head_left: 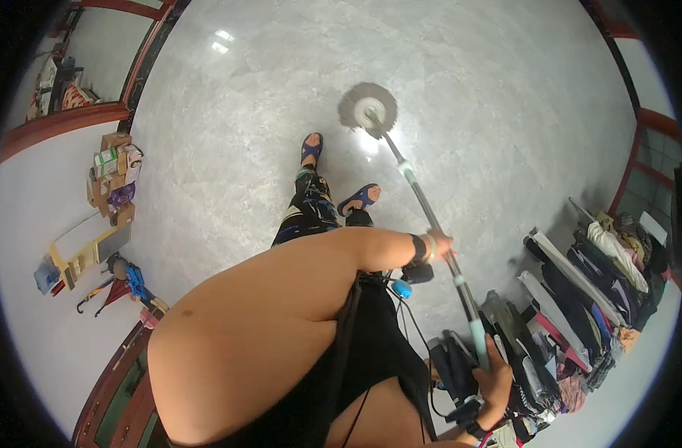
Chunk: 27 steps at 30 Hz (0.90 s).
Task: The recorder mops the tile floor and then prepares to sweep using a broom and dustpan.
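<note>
Mint-green handle end [477, 340]: clasped by the right grip [495, 381], near the body; best treated as a guiding pivot, firm but loose enough to swing.
Dark cable [430, 373]: hanging beside the torso, not far from the handle; worth holding clear of each stroke.
Left grip [439, 245]: closed around the metal pole [421, 198], further down; well placed for pushing and drawing, with even pressure rather than force.
Clothes [561, 287]: heaped or hung along the right side, close to the handle as seen from above; contact impossible to tell. Mind the upper end on wide swings.
Blue sandals [310, 151]: left ahead of right, both to the left of the pole, apart from the mop; best out of the sweep.
Mop head [367, 110]: round, grey-fringed, white at the centre, down on the floor [236, 172] ahead of the feet and slightly right. Keep the fringe spread flat; overlap the strokes.
Floor sheen: glossy, grey, marbled; damp hard to tell from reflection, so step carefully.
Boxes [117, 168]: stacked by the left wall, well apart from the mop; shorter strokes advisable alongside.
</note>
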{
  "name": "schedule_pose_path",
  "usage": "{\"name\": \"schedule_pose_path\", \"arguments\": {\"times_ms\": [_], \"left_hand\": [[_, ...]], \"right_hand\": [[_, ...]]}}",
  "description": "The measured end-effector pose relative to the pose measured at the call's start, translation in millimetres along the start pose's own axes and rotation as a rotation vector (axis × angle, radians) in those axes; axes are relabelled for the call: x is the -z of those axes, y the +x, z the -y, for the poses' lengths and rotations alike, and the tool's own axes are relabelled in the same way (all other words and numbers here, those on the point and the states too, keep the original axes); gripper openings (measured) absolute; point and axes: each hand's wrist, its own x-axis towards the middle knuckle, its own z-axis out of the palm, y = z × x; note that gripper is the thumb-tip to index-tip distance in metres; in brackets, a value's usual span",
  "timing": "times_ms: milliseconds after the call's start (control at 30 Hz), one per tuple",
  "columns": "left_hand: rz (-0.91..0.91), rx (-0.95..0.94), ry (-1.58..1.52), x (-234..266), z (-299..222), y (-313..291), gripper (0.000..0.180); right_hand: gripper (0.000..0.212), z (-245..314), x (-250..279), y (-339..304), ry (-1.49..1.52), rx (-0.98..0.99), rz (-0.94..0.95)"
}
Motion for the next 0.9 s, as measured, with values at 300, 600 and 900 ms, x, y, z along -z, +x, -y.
{"name": "schedule_pose_path", "arguments": {"times_ms": [300,600,900], "left_hand": [[-0.028,0.093,-0.272,-45.0,-90.2,-82.3,0.035],[-0.159,-0.286,-0.376,144.5,-264.1,-86.9,0.013],[-0.591,-0.759,1.588,390.3,-394.2,-107.6,0.018]], "right_hand": [[0.074,30.5,26.7,8.1,-0.014,0.028,-0.106],[0.074,202.6,2.1,131.1,-0.157,0.323,0.026],[0.081,359.2,-108.5,239.8,-0.187,0.544,0.068]]}}
